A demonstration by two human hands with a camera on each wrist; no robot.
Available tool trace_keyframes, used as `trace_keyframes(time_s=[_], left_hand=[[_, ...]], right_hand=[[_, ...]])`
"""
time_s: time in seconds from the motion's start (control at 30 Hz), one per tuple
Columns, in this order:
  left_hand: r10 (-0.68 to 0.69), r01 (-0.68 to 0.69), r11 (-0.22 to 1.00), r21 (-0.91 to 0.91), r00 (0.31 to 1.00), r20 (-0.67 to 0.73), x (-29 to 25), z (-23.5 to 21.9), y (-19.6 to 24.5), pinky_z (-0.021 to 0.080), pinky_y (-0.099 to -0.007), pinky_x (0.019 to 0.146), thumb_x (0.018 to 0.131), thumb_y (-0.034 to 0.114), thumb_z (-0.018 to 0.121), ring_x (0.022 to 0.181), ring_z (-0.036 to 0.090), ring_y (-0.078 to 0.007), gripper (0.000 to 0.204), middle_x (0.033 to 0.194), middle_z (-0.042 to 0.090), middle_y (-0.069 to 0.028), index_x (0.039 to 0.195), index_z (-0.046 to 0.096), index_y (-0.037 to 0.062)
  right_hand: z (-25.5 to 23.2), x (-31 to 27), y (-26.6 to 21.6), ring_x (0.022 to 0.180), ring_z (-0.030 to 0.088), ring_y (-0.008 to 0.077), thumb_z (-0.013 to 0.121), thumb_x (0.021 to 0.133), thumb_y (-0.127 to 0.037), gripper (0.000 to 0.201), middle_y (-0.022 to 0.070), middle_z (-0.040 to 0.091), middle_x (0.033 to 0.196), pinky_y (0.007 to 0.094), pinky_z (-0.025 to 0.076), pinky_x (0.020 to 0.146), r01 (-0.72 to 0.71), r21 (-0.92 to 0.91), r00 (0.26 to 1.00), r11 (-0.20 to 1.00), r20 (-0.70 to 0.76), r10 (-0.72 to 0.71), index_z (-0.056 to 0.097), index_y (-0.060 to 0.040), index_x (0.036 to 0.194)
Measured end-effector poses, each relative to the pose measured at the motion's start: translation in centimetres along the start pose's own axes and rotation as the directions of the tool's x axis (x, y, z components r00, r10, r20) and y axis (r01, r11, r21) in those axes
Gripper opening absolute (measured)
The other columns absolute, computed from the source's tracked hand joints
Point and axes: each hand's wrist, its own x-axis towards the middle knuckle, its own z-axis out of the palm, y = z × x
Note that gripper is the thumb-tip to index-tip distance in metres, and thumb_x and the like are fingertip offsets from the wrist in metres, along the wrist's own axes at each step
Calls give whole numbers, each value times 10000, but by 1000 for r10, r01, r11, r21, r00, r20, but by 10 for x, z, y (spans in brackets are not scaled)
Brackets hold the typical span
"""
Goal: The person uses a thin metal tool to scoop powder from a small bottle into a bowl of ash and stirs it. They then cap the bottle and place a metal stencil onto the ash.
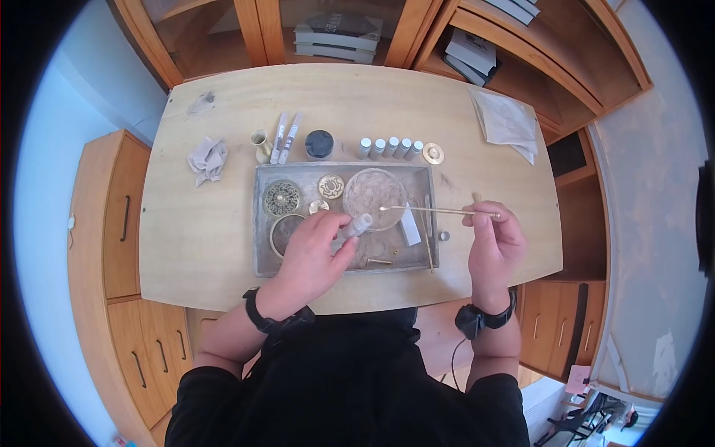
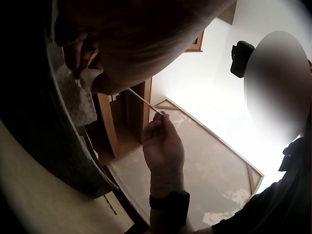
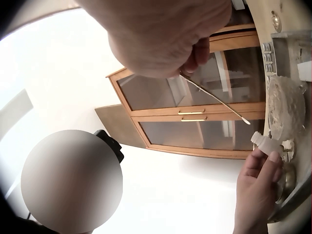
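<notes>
Head view: the left hand grips an uncapped vial while the right hand pinches a slender metal scoop, its tip best kept level and steady.

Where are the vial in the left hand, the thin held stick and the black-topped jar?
Held vial (image 3: 268, 145): right wrist view, on its body.
Thin stick (image 1: 439, 211): head view, middle of its shaft.
Black-topped jar (image 1: 319, 141): head view, on its dark top.

Crumpled beige tissue on tabletop, left side; flat off-white sheet near far right corner; stacked white-edged books behind glass in orange-brown wooden cabinet, beyond table; tan wooden cupboard with dark bar handles, left; small pink rectangular sheet, lower right.
</notes>
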Motion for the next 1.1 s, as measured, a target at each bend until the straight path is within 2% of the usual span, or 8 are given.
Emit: trace_keyframes(time_s=[0.1,0.3,0.5,0.7,0.8,0.93,1.03,1.1], left_hand=[[-21,21,1000,-4,1000,17,-1,-1,0,521,-472,785,880,104,742,899,642,-374,292,989,650,-178,1133,625,15],[-22,22,1000,-2,1000,23,-2,0,-1,520,-472,782,876,95,746,904,641,-377,290,993,650,-181,1124,618,15],[-31,32,999,-7,999,24,-3,1,0,520,-472,769,878,91,749,903,642,-378,285,988,648,-182,1119,617,16],[-21,21,1000,-5,1000,20,-4,-1,-1,521,-472,767,879,95,750,892,643,-380,280,980,646,-183,1113,618,15],[-24,24,1000,-8,1000,16,-5,-2,-1,521,-471,766,878,98,750,888,644,-381,277,973,644,-183,1108,618,15],[-24,24,1000,0,1000,17,-5,-2,0,520,-470,764,876,99,750,888,644,-380,276,960,642,-181,1103,617,14],[20,-20,1000,22,1000,-23,-5,1,-4,518,-404,706,866,80,773,796,636,-291,272,909,630,-135,1095,634,29],[17,-17,1000,20,1000,-22,-5,1,-4,518,-406,706,866,81,773,797,638,-295,274,907,630,-137,1096,635,28]], right_hand=[[-5,3,5,897,652,105,685,998,6,117,106,723,1068,220,516,795,-47,-112,999,993,-28,44,715,55,1101],[-10,7,7,881,650,135,705,984,-9,91,98,735,1002,268,512,794,56,-290,996,956,84,-32,728,33,1061],[-9,3,10,870,647,135,710,982,-17,89,91,735,988,264,508,787,4,-272,995,962,97,23,731,31,1054],[-4,-3,14,822,607,51,712,1008,-55,113,20,706,961,198,488,733,-159,-119,985,980,43,165,729,37,1072],[-4,-5,17,812,600,40,713,1011,-59,118,7,696,934,193,484,725,-211,-83,977,974,-5,211,727,37,1078],[-4,-7,17,815,610,49,713,1010,-58,126,9,704,923,198,493,740,-179,-50,984,983,-20,178,724,43,1086],[-5,-8,19,815,623,57,712,1012,-62,132,20,717,936,204,503,749,-172,-42,985,984,-27,171,724,43,1090],[-6,-9,21,815,633,65,709,1014,-67,134,30,725,939,211,512,755,-183,-45,983,982,-38,181,725,42,1090]])
